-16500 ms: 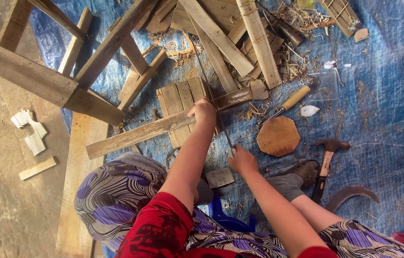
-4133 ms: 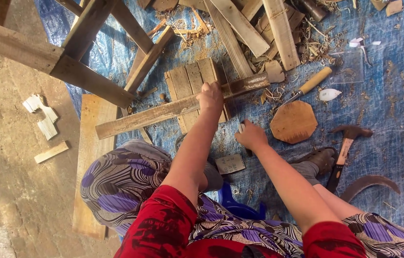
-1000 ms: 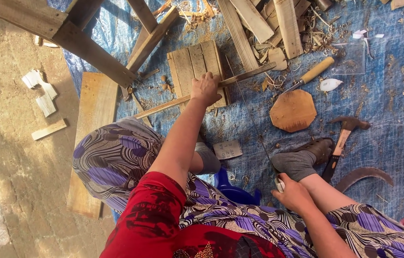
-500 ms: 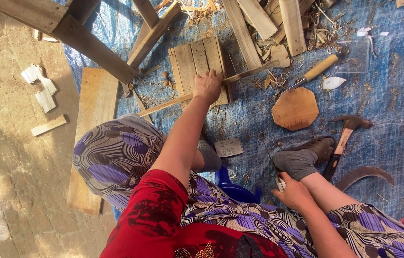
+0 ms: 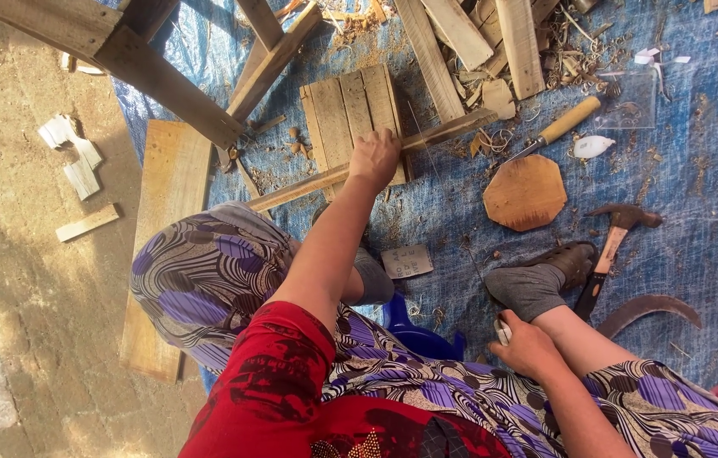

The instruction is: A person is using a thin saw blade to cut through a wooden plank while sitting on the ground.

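The left hand point(image 5: 373, 158) is closed over a long thin wooden strip point(image 5: 308, 182) that lies slanted across a small pallet-like panel of wooden slats point(image 5: 350, 114) on the blue plastic tarp point(image 5: 698, 153). The right hand point(image 5: 527, 346) is drawn back beside the leg, near the grey-socked foot point(image 5: 524, 290), fingers curled around a small pale object point(image 5: 503, 331) too small to identify. Just right of the strip lie an octagonal wooden board point(image 5: 525, 192), a wooden-handled chisel point(image 5: 558, 129), a claw hammer with wooden handle point(image 5: 612, 242) and a curved rusty sickle blade point(image 5: 647, 310)
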